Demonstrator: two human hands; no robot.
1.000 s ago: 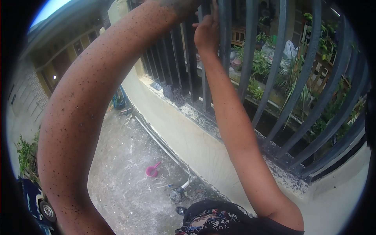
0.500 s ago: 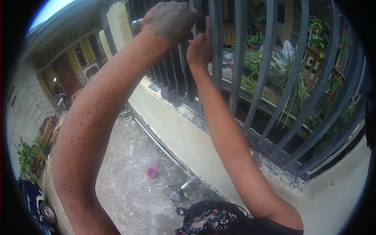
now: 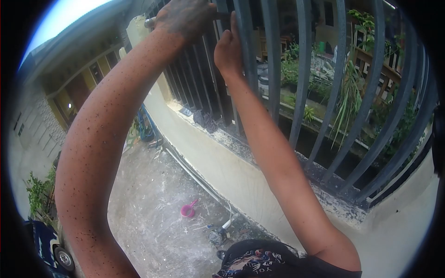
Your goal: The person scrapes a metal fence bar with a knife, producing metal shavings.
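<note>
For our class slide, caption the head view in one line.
Left hand and right hand raised at a barred fence, pink dipper on the ground.

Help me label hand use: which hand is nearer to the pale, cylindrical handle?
Left. The left hand grips the handle, whose end juts out beyond it; the right hand is apart from it, beside a dark grey metal bar.

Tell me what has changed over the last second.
The left hand, mostly cut off by the top edge a second ago, now shows lower and further left, with a rod poking out of it. The right hand also sits further left, at the bars. The view itself shifted, so part of this may be camera motion. No grab or release shows; the pink dipper stays on the ground.
</note>
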